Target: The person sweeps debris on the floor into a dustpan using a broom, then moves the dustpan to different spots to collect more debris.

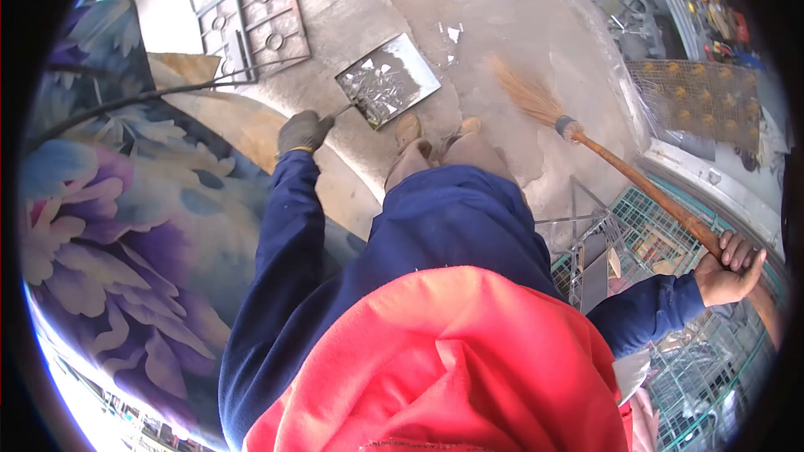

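Observation:
My left hand [304, 131], in a dark grey glove, is closed around the thin handle of a square metal dustpan [417, 69]. The pan lies on the floor ahead of my feet, with grey dust and small light scraps [381, 88] in it. At the far right my bare right hand [729, 272] grips the wooden handle of a straw broom [645, 182]. The broom's bristles rest on or just over the floor, right of the dustpan and apart from it. Several small white bits [453, 34] lie on the floor between pan and bristles.
On the left spreads a flower-patterned cloth surface [126, 243], crossed by a dark curved rod [126, 105]. A metal grille frame [268, 21] lies beyond it. Green wire baskets [695, 385] stand at my right. Further off are a brown patterned mat [695, 105] and piled tools.

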`<state>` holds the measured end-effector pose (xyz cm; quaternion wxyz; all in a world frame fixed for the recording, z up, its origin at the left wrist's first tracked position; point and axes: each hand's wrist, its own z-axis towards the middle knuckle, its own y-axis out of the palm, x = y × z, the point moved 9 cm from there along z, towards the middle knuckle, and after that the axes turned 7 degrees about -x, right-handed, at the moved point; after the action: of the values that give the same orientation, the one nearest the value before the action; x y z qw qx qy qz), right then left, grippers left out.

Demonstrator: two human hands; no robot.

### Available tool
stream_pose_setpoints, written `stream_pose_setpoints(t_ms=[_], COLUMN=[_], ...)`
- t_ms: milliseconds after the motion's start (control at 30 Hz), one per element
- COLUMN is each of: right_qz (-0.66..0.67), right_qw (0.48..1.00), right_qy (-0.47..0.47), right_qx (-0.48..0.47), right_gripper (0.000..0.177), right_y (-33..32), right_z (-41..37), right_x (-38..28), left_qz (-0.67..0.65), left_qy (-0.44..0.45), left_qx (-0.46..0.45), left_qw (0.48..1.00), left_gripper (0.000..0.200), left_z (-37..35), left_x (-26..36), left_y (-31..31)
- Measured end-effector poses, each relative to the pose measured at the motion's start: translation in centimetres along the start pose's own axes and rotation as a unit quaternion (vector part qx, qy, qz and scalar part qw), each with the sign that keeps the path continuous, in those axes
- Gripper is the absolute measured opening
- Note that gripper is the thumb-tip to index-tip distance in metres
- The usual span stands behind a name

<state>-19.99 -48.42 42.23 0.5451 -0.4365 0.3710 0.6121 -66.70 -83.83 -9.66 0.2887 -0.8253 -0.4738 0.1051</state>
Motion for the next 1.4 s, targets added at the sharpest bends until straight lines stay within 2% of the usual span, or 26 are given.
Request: stream_pose_setpoints(t_ms=[67,100,200,267,300,367,433,500,533,600,633,667,700,767,833,867,900,933,1000,1033,1100,1133,1167,1200,1233,1400], right_qz=[-0.005,-0.007,0.024,0.023,0.02,0.019,0.011,0.013,0.02,0.043,0.046,0.052,0.057,0.056,0.079,0.08,0.082,0.09,0.118,0.133,0.13,0.138,0.14,0.164,0.19,0.239], right_qw=[1.0,1.0,1.0,0.999,0.999,0.998,0.994,0.989,0.991,0.991,0.991,0.99,0.99,0.987,0.981,0.98,0.979,0.974,0.97,0.971,0.977,0.978,0.98,0.974,0.965,0.946], right_qy=[-0.012,-0.016,-0.013,-0.01,-0.012,-0.032,-0.068,-0.109,-0.119,-0.123,-0.123,-0.125,-0.128,-0.145,-0.152,-0.155,-0.158,-0.165,-0.141,-0.115,-0.083,-0.053,-0.031,0.009,0.048,0.114], right_qx=[0.013,0.017,0.011,0.026,0.038,0.052,0.086,0.1,0.064,-0.006,-0.022,-0.026,-0.029,-0.045,-0.092,-0.096,-0.105,-0.125,-0.159,-0.159,-0.15,-0.144,-0.14,-0.157,-0.173,-0.188], right_gripper=[0.036,0.036,0.036,0.036,0.036,0.038,0.041,0.042,0.042,0.041,0.041,0.04,0.04,0.038,0.038,0.038,0.039,0.039,0.037,0.037,0.035,0.035,0.034,0.034,0.034,0.033], right_y=[-0.7,-1.4,-3.6,-4.0,-4.0,-4.9,-6.7,-8.7,-9.1,-10.3,-10.5,-10.8,-11.0,-12.0,-12.6,-13.3,-13.8,-14.0,-13.9,-13.7,-14.8,-16.3,-17.2,-17.5,-17.6,-20.0], right_z=[-0.6,-0.9,-1.6,-2.1,-2.6,-3.2,-3.7,-4.0,-4.1,-3.5,-3.2,-3.0,-2.7,-1.5,0.2,0.9,1.4,2.0,3.3,3.9,5.3,6.5,7.6,8.3,8.8,10.8], right_x=[-0.5,-0.6,-0.4,-0.2,-0.4,-1.4,-3.7,-7.3,-8.6,-10.4,-10.6,-10.3,-9.8,-8.1,-5.9,-5.0,-4.2,-3.3,-0.1,2.0,7.6,10.3,12.4,14.3,15.9,19.2], left_qz=[-0.022,-0.015,-0.002,0.009,0.013,0.051,0.046,-0.006,-0.009,-0.068,-0.07,-0.099,-0.126,-0.089,-0.122,-0.154,-0.23,-0.238,-0.231,-0.244,-0.142,-0.144,-0.12,-0.097,-0.11,-0.162], left_qy=[-0.002,0.006,0.007,0.045,0.049,0.093,0.104,0.161,0.158,0.178,0.176,0.187,0.197,0.277,0.404,0.422,0.482,0.492,0.527,0.511,0.535,0.53,0.496,0.449,0.431,0.389], left_qx=[-0.005,-0.036,-0.033,0.061,0.064,0.147,0.14,0.063,0.063,0.006,0.006,-0.043,-0.092,-0.099,-0.009,-0.004,0.039,0.062,0.167,0.178,0.233,0.233,0.092,-0.05,-0.038,0.04], left_qw=[1.0,0.999,0.999,0.997,0.997,0.983,0.984,0.985,0.985,0.982,0.982,0.977,0.968,0.951,0.906,0.893,0.845,0.835,0.801,0.805,0.799,0.803,0.855,0.887,0.895,0.906], left_gripper=[0.055,0.056,0.056,0.058,0.058,0.057,0.052,0.05,0.05,0.048,0.048,0.05,0.051,0.057,0.066,0.074,0.078,0.082,0.069,0.069,0.048,0.048,0.042,0.035,0.036,0.037], left_z=[1.6,2.0,1.6,1.1,1.1,0.1,0.7,1.1,0.7,0.0,-0.2,-0.2,-0.5,-3.2,-6.5,-8.3,-8.8,-11.0,-12.6,-11.4,-9.2,-7.9,-5.2,-3.4,-3.0,-2.6], left_x=[-2.6,-3.1,-2.6,-0.6,0.3,4.2,7.6,11.8,13.4,17.8,19.6,21.6,23.9,31.1,40.0,44.3,49.0,53.1,61.3,64.9,71.6,72.6,73.7,73.9,73.0,67.7], left_y=[0.4,0.6,0.6,-1.0,-1.3,-2.9,-2.4,-0.6,-0.3,0.8,1.3,2.9,4.3,4.7,3.7,2.6,2.5,0.9,0.0,0.7,4.1,5.2,8.8,13.0,14.9,21.2])
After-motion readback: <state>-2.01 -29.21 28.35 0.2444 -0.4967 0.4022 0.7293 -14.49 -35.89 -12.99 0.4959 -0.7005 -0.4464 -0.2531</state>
